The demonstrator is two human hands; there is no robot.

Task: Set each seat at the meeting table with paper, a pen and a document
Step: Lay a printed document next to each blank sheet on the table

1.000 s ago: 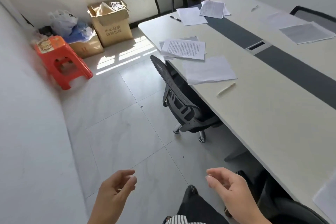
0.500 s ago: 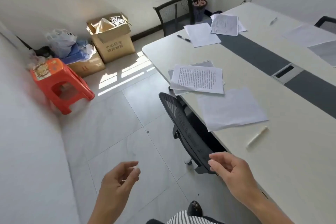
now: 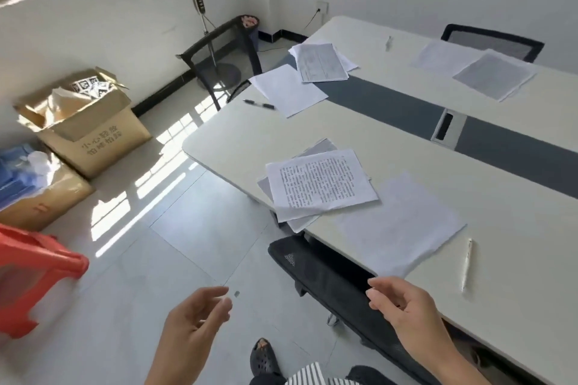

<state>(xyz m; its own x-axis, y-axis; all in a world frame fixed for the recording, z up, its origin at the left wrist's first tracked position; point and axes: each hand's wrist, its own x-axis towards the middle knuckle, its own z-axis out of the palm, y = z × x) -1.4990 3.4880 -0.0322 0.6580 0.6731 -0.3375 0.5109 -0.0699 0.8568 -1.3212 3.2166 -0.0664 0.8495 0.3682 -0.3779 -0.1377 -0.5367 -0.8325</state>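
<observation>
Right hand nearer paper, seemingly empty

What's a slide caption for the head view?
Empty left hand and right hand hover beside the meeting table; nearest seat has document, blank paper, white pen.

Cream table – grey centre strip; red stool; black mesh chair.

Single head-worn wide-angle view, facing forward and down, meeting table close at right, left edge apparently motion-blurred
</observation>
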